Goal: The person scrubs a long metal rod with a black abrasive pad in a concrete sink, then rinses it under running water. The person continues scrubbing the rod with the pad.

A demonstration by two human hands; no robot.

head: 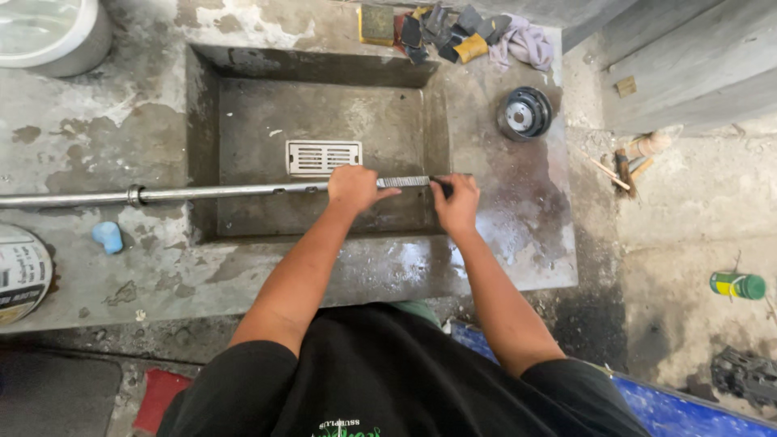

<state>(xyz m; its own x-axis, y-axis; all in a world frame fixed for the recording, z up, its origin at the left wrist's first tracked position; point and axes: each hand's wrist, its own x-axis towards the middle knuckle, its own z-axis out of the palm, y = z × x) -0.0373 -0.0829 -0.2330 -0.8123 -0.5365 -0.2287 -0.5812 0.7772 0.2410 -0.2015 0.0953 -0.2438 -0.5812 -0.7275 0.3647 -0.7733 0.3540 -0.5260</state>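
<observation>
Fingers of both hands clamp the long metal shaft [243,192]: left hand [354,188] mid-rod, right hand [458,202] at its toothed end, the shaft lying left-right across the concrete sink [202,146].

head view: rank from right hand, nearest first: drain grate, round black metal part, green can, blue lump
From the right hand:
1. Drain grate, in the sink basin, toward the left.
2. Round black metal part, on the ledge, up and right.
3. Green can, on the floor, far right.
4. Blue lump, on the left ledge, farthest.
</observation>
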